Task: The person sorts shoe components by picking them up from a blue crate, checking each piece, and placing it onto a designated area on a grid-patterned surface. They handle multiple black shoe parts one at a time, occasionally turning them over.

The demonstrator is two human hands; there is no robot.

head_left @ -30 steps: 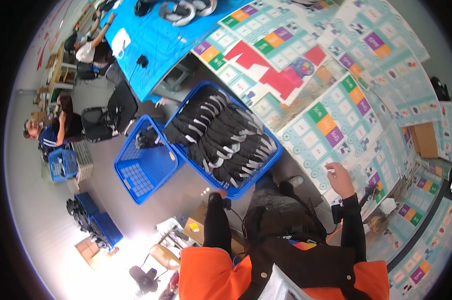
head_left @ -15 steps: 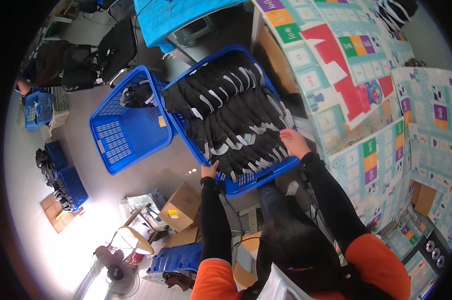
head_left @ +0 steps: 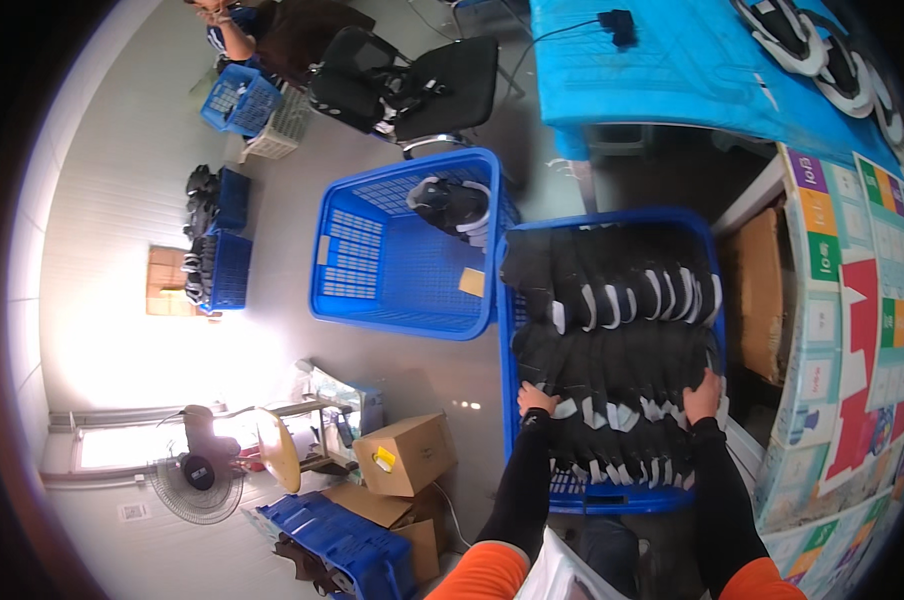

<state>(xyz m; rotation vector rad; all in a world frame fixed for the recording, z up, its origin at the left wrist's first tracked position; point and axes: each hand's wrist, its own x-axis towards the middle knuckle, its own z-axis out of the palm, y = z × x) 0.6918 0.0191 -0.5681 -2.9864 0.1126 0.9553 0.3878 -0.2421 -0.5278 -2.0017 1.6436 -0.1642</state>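
A blue plastic basket [head_left: 714, 262] in front of me is packed with rows of black shoe uppers [head_left: 612, 350] that have white-grey edging. My left hand [head_left: 538, 399] is at the left end of the middle row, just inside the basket's left rim, its fingers curled against the uppers there. At the row's right end, my right hand [head_left: 703, 396] grips the outermost uppers, thumb on the near side. Parts of the fingers on both hands are hidden among the pieces.
A second blue basket [head_left: 402, 318] adjoins on the left, with a few dark shoe pieces [head_left: 450, 204] inside. Ahead are a blue-covered table [head_left: 662, 95] and a black chair [head_left: 447, 90]. Cardboard boxes [head_left: 407, 455] and a fan [head_left: 204, 475] stand left; a paper-covered bench [head_left: 822, 400] borders the right.
My view has turned, so the basket appears further right and straighter. My left hand has left the basket's near-left corner for the middle row's end; my right hand remains at the right side.
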